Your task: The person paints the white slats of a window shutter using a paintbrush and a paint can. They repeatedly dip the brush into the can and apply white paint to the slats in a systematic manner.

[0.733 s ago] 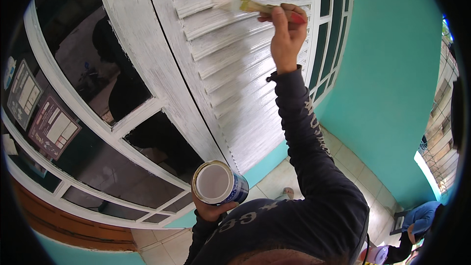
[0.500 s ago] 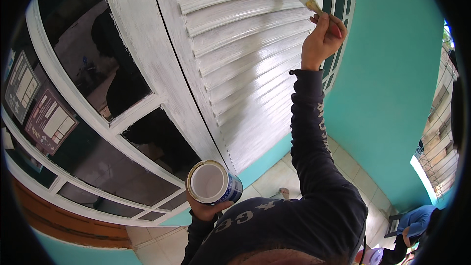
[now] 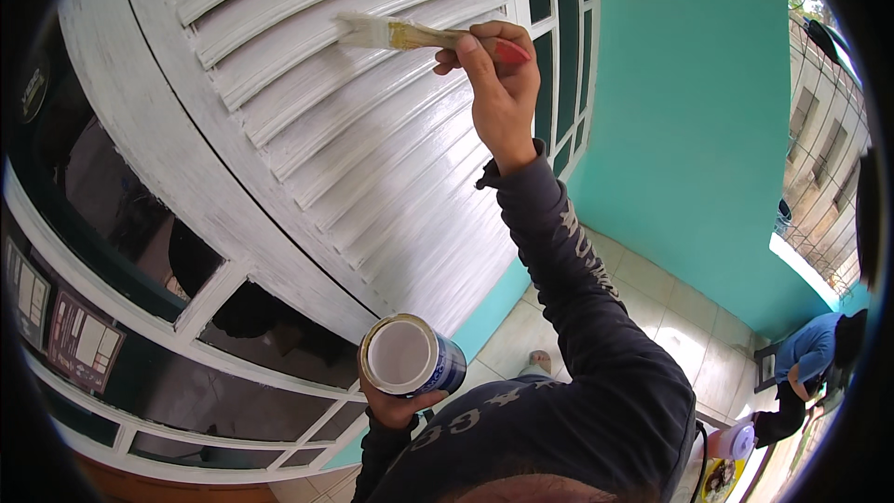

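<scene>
My right hand [image 3: 503, 93] is closed around the handle of a paintbrush [image 3: 410, 34], whose red end sticks out past my fingers. The pale bristles point left and lie against or just over a slat of the white louvered shutter [image 3: 372, 93]; I cannot tell if they touch. Low in front of my body, my left hand [image 3: 399, 404] grips a blue paint can [image 3: 451, 365]. The can has no lid on and shows white paint inside, with yellowish smears on its rim.
Left of the shutter stands a white-framed glazed panel [image 3: 223, 293] with dark panes. A turquoise wall [image 3: 689, 130] rises on the right, above a tiled floor [image 3: 643, 293]. At the lower right, a person in a blue shirt [image 3: 805, 349] is near a pink container [image 3: 731, 442].
My right hand has swept the brush leftward along the upper slats, and the bristles now point left. The view has turned rightward. My left hand keeps the can low.
</scene>
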